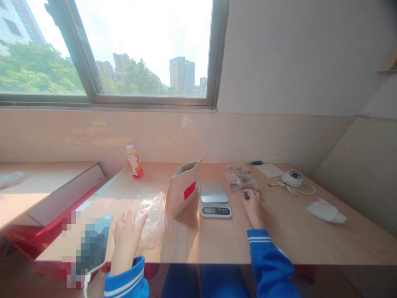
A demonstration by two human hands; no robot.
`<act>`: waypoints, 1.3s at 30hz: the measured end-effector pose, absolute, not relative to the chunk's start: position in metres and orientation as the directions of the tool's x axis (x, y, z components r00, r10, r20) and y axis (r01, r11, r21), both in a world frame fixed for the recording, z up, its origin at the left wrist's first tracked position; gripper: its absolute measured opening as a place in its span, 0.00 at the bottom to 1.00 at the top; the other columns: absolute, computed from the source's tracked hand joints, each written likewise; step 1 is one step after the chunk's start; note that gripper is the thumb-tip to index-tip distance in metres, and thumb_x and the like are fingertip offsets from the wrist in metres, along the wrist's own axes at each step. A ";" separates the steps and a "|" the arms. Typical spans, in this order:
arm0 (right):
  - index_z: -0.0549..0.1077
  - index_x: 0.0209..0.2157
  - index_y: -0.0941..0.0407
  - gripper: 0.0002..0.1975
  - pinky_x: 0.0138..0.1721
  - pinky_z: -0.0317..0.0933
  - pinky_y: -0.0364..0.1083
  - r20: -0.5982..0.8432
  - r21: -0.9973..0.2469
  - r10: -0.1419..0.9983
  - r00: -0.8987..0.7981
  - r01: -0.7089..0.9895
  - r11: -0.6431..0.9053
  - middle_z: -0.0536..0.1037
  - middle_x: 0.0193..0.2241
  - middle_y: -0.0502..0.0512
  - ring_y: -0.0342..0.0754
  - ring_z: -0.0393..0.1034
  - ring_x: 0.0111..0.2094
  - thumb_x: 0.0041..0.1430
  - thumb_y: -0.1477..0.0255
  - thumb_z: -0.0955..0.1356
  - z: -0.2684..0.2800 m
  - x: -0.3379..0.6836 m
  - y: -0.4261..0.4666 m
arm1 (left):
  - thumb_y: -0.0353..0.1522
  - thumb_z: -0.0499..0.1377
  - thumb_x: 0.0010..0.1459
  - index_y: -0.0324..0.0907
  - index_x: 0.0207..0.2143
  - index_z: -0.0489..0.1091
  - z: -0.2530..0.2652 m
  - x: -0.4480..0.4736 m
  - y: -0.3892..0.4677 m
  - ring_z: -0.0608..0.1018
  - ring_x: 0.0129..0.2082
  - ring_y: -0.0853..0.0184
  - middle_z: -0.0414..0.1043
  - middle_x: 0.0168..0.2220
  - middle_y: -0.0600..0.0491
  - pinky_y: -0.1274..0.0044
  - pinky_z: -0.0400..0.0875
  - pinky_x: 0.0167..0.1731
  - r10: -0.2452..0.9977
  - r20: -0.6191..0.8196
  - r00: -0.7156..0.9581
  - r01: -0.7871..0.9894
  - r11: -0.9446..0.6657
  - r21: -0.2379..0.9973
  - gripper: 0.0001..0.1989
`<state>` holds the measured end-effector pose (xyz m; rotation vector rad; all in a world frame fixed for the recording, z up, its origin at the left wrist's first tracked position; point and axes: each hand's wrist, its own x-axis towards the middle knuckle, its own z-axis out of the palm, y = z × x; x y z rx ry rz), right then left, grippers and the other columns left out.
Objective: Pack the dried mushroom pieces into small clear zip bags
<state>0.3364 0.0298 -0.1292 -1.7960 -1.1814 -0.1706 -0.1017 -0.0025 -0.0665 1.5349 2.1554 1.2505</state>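
My left hand [126, 236], its fingers spread, rests at the left edge of some clear zip bags [151, 221] with red seams and holds nothing. On the right, the fingers of my right hand [253, 203] are closed on a small dark object [247, 194], too small to name. Just beyond them lie several small zip bags [243, 180] with dark contents. A kitchen scale [214, 194] with a bare steel plate stands between my hands. Beside it, a paper pouch [182, 192] with a red label stands upright, its top parted; its contents are hidden.
A tablet [96, 244] on a cable lies at the left front edge. A drink bottle [135, 163] stands at the back left. Toward the right are a white round device [292, 179] with a cable, a crumpled white tissue [326, 211], white paper [269, 170] and a green-handled tool [257, 163].
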 end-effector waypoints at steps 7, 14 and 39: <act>0.70 0.35 0.57 0.12 0.41 0.63 0.51 0.314 -0.949 0.586 0.747 0.270 0.163 0.75 0.36 0.58 0.53 0.69 0.38 0.47 0.67 0.66 -0.065 0.292 -0.031 | 0.50 0.56 0.47 0.41 0.39 0.70 -0.030 -0.037 -0.048 0.77 0.38 0.55 0.73 0.42 0.44 0.64 0.71 0.41 0.927 0.125 -0.355 0.133 -0.082 0.988 0.25; 0.72 0.31 0.54 0.03 0.47 0.62 0.48 0.372 -0.926 0.922 0.106 0.101 0.363 0.75 0.40 0.55 0.52 0.69 0.45 0.51 0.72 0.67 -0.012 0.209 -0.081 | 0.50 0.58 0.49 0.36 0.33 0.72 -0.023 0.042 -0.066 0.75 0.26 0.65 0.73 0.27 0.47 0.73 0.70 0.30 0.978 -0.089 0.189 -0.440 0.165 0.883 0.24; 0.74 0.35 0.55 0.14 0.44 0.63 0.48 0.218 -0.913 0.971 -0.096 0.333 0.238 0.77 0.35 0.54 0.50 0.71 0.39 0.60 0.61 0.63 -0.018 0.198 -0.086 | 0.46 0.55 0.54 0.41 0.25 0.67 -0.045 0.046 -0.061 0.73 0.25 0.65 0.70 0.22 0.53 0.76 0.67 0.29 0.983 0.096 0.155 -0.015 -0.095 0.995 0.18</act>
